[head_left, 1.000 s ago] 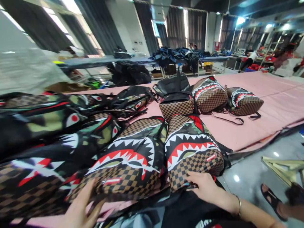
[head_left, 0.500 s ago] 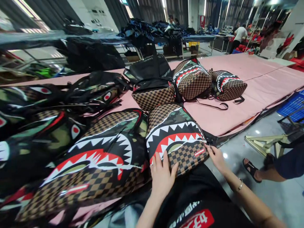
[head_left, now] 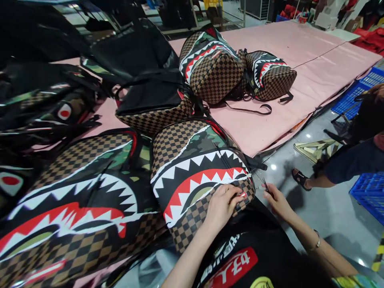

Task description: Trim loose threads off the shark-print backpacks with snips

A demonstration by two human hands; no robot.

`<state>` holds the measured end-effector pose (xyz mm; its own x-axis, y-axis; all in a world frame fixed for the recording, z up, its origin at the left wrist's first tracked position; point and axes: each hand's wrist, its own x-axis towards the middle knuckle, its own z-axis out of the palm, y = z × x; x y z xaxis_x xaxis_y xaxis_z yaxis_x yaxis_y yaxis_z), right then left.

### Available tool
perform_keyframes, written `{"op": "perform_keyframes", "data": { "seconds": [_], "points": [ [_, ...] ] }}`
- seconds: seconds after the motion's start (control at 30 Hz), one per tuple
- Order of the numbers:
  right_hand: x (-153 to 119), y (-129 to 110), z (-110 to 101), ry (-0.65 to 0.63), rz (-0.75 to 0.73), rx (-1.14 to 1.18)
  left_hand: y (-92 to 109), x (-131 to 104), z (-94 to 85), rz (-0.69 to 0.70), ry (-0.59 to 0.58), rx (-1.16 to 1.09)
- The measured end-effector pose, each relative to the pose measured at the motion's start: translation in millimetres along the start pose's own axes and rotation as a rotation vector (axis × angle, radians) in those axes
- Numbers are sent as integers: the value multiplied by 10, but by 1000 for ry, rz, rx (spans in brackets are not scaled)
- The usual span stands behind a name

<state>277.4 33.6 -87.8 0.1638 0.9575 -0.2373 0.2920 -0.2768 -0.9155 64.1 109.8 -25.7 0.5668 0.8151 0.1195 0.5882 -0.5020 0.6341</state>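
Here, left hand (head_left: 222, 202) curling over red tag (head_left: 244, 195) on smooth checkered backpack (head_left: 199, 176), grip unclear; right hand (head_left: 277, 202) holding slim pointed snips (head_left: 265, 185) beside backpack.

Exposure is moderate overall, with fairly even illumination across the pink table cover (head_left: 318, 80) and pale streaks of sheen toward its far end. The light source lies outside the view. Round glare spots are noted on the polished floor (head_left: 280, 164); a soft shadow falls near the sandal (head_left: 300, 179). The black pile (head_left: 33, 36) at upper left is dim, its detail lost. The central shark-mouth backpack (head_left: 204, 172) is reasonably sharp. Wide-angle stretching affects the lower-left backpack (head_left: 90, 224). The thread snips (head_left: 265, 185) are poorly resolved.
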Motion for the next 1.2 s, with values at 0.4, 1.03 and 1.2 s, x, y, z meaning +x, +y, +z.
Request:
{"op": "perform_keyframes", "data": {
  "seconds": [0.4,1.03,1.2],
  "points": [
    [-441,-376,47,-143,-244,-222,18,-37,-52,-9,-76,-73],
    [-383,-347,258,9,-243,-289,122,-34,96,-131,56,-145],
    [-372,-291,271,50,-146,-13,155,54,53,-140,34,-293]
  ]
}}
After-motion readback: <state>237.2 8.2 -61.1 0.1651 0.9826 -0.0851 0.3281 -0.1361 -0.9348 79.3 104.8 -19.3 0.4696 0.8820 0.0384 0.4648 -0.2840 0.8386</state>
